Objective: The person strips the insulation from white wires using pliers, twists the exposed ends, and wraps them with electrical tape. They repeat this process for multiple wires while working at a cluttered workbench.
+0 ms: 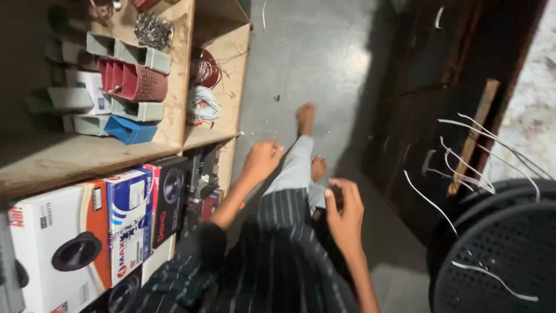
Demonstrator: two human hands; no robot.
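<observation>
Wire coils (202,104) lie on wooden shelf (200,136) at eleven o'clock from my left hand (262,159), loosely curled, empty. Right hand (344,211) half-closed, contents unclear. Speaker boxes (116,226) at nine; black chair (504,255) at three.

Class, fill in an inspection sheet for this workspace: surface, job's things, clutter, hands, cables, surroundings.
Surface: grey floor, scattered wire bits.
Job's things: small dark object, unclear, by the right hand.
Clutter: plastic bins on the wooden shelf; speaker boxes below.
Hands: left hand closed, contents hidden; right hand curled, grip unclear.
Cables: wire coils on shelf; white wire offcuts over black plastic chair.
Surroundings: dark wooden door; bare feet on floor.
</observation>
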